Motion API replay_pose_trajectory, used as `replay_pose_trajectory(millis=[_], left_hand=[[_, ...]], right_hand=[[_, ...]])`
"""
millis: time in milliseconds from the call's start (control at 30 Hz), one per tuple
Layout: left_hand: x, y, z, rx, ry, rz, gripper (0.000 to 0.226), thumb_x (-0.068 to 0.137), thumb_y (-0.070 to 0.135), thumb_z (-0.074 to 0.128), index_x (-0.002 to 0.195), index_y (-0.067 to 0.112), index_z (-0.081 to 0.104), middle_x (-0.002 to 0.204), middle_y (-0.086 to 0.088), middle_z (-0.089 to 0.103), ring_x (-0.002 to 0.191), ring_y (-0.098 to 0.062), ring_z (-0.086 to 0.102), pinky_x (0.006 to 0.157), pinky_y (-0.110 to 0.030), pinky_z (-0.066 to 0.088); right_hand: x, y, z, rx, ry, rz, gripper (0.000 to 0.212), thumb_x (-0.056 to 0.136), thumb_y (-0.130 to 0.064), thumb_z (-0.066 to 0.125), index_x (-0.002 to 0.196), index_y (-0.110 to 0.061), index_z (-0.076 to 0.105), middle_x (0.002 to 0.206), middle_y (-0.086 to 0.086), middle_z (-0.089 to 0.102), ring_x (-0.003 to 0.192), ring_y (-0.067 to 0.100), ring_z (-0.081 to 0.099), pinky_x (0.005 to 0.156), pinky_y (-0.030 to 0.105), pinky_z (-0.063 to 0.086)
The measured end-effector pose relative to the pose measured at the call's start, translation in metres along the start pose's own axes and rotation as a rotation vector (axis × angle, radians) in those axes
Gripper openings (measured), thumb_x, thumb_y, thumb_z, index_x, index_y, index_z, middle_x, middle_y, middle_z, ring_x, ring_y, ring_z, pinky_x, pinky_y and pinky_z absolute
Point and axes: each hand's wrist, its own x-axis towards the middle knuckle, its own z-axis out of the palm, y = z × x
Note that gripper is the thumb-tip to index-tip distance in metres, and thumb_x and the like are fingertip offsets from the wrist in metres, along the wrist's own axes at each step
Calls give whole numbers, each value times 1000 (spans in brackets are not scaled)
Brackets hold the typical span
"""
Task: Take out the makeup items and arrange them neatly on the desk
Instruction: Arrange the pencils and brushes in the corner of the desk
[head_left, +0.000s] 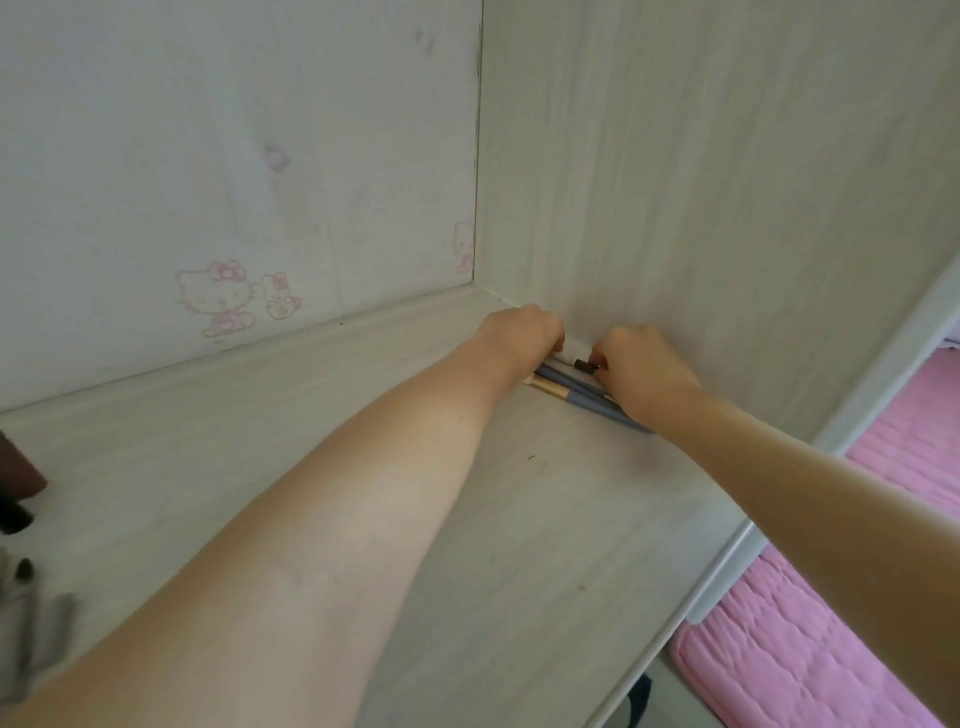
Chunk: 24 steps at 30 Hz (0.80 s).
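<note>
Bare forearms lead to both hands curled onto makeup brushes (blue-handled) on the desk.

Two hands, the left hand and the right hand, meet at the far corner of one pale desk. Between them lie at least two blue-handled brushes, one with a pale wooden section; the exact count is hidden by the hands. One small dark cap shows at the right hand's fingertips. Two cartoon stickers mark the back panel. One pink quilt lies at right.
</note>
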Motion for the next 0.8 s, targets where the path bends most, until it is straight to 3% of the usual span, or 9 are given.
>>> replay_pose_trajectory(millis=[167, 300, 433, 633, 800], left_hand=[[-8, -1, -2, 173, 97, 88, 34, 84, -3, 53, 113, 13, 60, 107, -13, 61, 96, -33, 61, 65, -32, 39], [-19, -8, -10, 132, 243, 143, 27, 82, -6, 51, 103, 10, 57, 96, -11, 60, 88, -30, 57, 60, -33, 34], [-42, -20, -19, 8, 292, 166, 19, 92, 2, 45, 104, 11, 56, 101, -8, 61, 96, -27, 53, 71, -40, 46], [-101, -32, -40, -135, 343, 136, 19, 98, 14, 43, 110, 13, 58, 107, -8, 61, 102, -25, 52, 80, -42, 46], [-161, -33, -51, -236, 412, 83, 21, 100, 15, 42, 111, 13, 60, 101, -3, 62, 100, -24, 50, 81, -41, 45]], right_hand=[[-7, -1, 0, 87, 88, 32, 20, 90, -6, 53, 102, -7, 69, 93, 19, 64, 86, 37, 61, 76, 40, 54], [-15, -5, -6, 209, 201, 14, 17, 91, -7, 54, 101, -6, 67, 94, 16, 64, 86, 35, 59, 75, 40, 51], [-28, -15, -17, 363, 258, -12, 14, 93, -9, 53, 104, -8, 63, 98, 11, 62, 89, 28, 57, 79, 39, 50], [-58, -39, -38, 597, 280, -30, 11, 92, -12, 54, 99, -16, 62, 88, -1, 64, 80, 19, 61, 71, 31, 52], [-94, -68, -54, 607, 341, -144, 12, 91, -14, 56, 100, -18, 63, 84, -7, 63, 82, 16, 61, 73, 29, 50]])
